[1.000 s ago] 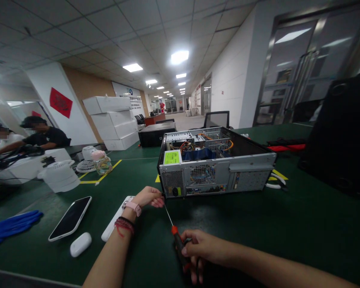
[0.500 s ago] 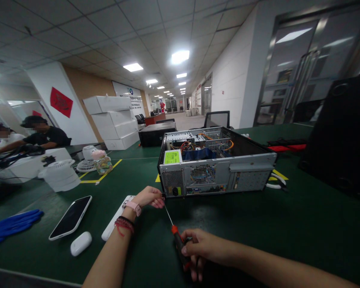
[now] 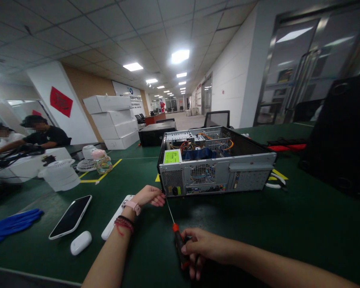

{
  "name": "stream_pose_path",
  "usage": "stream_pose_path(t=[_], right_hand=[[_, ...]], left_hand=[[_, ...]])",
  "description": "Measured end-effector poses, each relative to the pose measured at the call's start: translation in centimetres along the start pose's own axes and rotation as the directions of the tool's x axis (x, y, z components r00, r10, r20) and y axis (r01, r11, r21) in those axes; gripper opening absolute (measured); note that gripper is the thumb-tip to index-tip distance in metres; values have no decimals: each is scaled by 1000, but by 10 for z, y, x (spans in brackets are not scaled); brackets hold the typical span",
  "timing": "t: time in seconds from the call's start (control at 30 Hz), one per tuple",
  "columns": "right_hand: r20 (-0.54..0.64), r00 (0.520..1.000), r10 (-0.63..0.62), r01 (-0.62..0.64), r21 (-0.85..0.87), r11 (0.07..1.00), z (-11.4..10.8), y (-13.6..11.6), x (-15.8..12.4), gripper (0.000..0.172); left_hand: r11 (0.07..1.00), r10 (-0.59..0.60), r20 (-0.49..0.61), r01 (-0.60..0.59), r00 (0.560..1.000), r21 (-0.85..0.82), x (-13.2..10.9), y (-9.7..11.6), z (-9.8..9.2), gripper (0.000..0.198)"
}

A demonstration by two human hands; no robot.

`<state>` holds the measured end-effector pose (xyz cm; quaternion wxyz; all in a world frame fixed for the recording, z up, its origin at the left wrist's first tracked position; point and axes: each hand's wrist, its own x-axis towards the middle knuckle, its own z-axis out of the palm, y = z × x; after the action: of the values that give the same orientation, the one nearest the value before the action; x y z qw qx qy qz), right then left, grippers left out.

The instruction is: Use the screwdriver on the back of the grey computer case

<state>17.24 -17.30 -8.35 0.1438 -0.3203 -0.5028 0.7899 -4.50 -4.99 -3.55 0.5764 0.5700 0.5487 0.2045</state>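
Observation:
An opened computer case [image 3: 211, 168] lies on the green table, its rear panel facing me and its inner cables showing. My right hand [image 3: 198, 248] grips the black and red handle of a screwdriver [image 3: 179, 243]. The thin shaft points up and away, its tip at the case's lower left corner. At that same corner my left hand [image 3: 151, 196] is closed, fingertips pinched together beside the tip. What lies between those fingers, if anything, is too small to make out. Green-labelled, the power supply [image 3: 173, 157] sits in the near left of the case.
To the left lie a phone [image 3: 71, 217], a white earbud case [image 3: 81, 243], a long white object [image 3: 115, 220] and blue gloves [image 3: 15, 225]. Farther back stand a small fan [image 3: 88, 160] and stacked white boxes [image 3: 114, 122]. A large black panel [image 3: 342, 136] rises at right. Two people sit far left.
The screwdriver and my right hand have shifted very slightly. My left hand keeps its place at the case corner, its fingers moved only a little. The case has not moved.

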Motion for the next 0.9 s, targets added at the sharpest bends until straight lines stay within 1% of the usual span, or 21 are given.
stream_pose_path(t=[0.1,0.17,0.23,0.27,0.3,0.37,0.4,0.47,0.53,0.6,0.63,0.7,0.77,0.9], right_hand=[[-13,1000,-2,2,8,1000,-2,1,1,49],[-20,1000,-7,8,15,1000,-3,1,3,48],[-26,1000,-7,8,17,1000,-4,1,5,49],[-27,1000,-6,7,18,1000,-5,0,6,49],[-27,1000,-4,5,17,1000,-5,0,7,49],[-29,1000,0,1,15,1000,-6,1,9,50],[-32,999,0,1,16,1000,-6,1,10,50],[-37,999,1,0,19,1000,-6,0,11,51],[-40,999,6,-5,22,1000,-6,0,12,51],[-38,999,14,-13,22,1000,-7,0,12,52],[-38,999,14,-14,23,1000,-7,-1,12,52],[-39,999,12,-11,28,1000,-7,-1,12,51],[-41,999,7,-6,30,1000,-7,-1,13,50],[-29,1000,0,1,24,1000,-8,-2,14,50]], left_hand=[[1000,21,-52,-20,998,15,-1,0,-6,31],[997,74,-115,-69,991,46,-2,0,-11,31],[981,180,-191,-162,965,104,-5,1,-15,29],[963,258,-233,-229,938,144,-7,3,-15,27],[932,352,-278,-309,894,188,-9,4,-15,27],[844,535,-351,-462,769,273,-13,8,-11,33],[796,605,-368,-526,706,300,-14,10,-8,40],[696,718,-352,-623,600,358,-16,11,-1,52],[599,801,-297,-680,520,423,-15,11,4,59],[525,850,-251,-709,463,470,-13,9,6,63],[501,864,-237,-718,444,483,-12,9,7,65],[475,879,-225,-729,421,492,-12,7,7,67],[471,881,-225,-736,416,487,-12,7,6,66],[487,873,-242,-732,423,477,-13,9,7,64]])
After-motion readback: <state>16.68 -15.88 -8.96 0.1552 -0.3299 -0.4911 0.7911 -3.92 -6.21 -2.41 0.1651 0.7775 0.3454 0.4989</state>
